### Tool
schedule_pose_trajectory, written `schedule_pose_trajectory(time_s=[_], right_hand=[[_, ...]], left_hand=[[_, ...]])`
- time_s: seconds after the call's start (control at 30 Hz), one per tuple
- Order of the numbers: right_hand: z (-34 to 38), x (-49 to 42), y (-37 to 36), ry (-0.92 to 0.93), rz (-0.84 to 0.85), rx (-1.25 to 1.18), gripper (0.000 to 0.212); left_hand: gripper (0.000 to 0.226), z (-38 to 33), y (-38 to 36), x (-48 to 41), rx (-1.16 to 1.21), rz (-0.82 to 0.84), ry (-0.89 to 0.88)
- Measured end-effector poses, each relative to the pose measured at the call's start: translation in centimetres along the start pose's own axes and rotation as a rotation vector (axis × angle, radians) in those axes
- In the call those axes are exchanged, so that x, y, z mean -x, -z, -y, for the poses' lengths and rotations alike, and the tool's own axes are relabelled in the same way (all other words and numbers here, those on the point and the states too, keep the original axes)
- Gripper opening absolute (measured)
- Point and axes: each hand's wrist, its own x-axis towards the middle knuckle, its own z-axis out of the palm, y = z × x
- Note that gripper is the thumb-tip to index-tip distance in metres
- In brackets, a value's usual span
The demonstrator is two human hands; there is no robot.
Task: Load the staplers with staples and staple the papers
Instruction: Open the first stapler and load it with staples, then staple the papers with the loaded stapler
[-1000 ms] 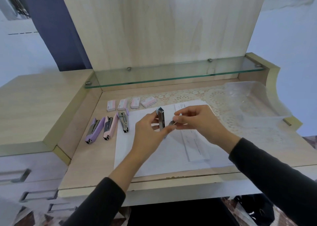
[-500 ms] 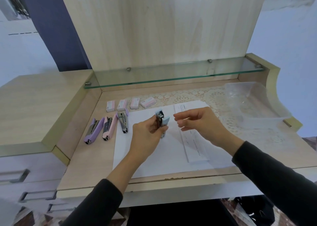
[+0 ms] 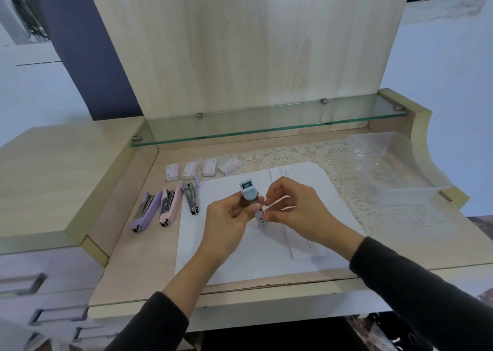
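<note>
- Head view: the left hand (image 3: 226, 222) curls round the blue stapler (image 3: 249, 192), holding it above the papers (image 3: 266, 249) mid-desk.
- The right hand (image 3: 298, 212), fingers bent, pinches the stapler's metal near end.
- Three other staplers (image 3: 168, 208) lie to the left, with staple boxes (image 3: 202, 168) beyond them.

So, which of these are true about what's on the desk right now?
1. The left hand holds the light blue plastic stapler. True.
2. Four small pink-and-white staple boxes lie in a row. True.
3. The clear plastic tub stands at the far left. False: it stands at the right, on the lace mat.
4. The purple stapler and pink stapler lie on the white paper. False: they lie on the bare wooden desk, left of the paper.
</note>
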Motion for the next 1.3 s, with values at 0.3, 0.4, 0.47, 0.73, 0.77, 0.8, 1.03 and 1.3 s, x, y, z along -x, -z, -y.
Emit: schedule_pose_trajectory(time_s=[0.3, 0.4, 0.47, 0.73, 0.77, 0.8, 1.03, 1.3], right_hand=[[-0.4, 0.5, 0.0, 0.057, 0.029, -0.015, 0.031], [-0.3, 0.7, 0.2, 0.093, -0.003, 0.003, 0.021], [-0.3, 0.8, 0.7, 0.104, -0.033, 0.025, 0.026], [-1.5, 1.4, 5.0, -0.024, -0.014, 0.071, 0.050], [-1.6, 1.6, 5.6, -0.048, -0.009, 0.076, 0.052], [-1.7, 1.6, 6.3, -0.073, -0.008, 0.070, 0.049], [-3.2, 1.4, 10.1, -0.192, -0.082, -0.023, 0.031], [-4.0, 1.3, 9.3, -0.269, -0.024, 0.011, 0.026]], left_hand=[[0.028, -0.2, 0.2, 0.4, 0.039, 0.122, 0.006], [0.028, -0.5, 0.0, 0.4, -0.004, 0.109, -0.040], [0.040, -0.6, 0.0, 0.1, -0.009, 0.081, -0.021], [0.037, -0.2, 0.3, -3.3, -0.298, 0.188, -0.012], [0.035, -0.1, 0.1, -4.1, -0.353, 0.211, -0.021], [0.035, -0.1, -0.2, -4.8, -0.411, 0.233, -0.035], [0.061, -0.1, -3.1, -9.1, -0.826, 0.407, -0.090], [0.082, 1.6, -3.8, -11.6, -0.838, 0.377, -0.057]])
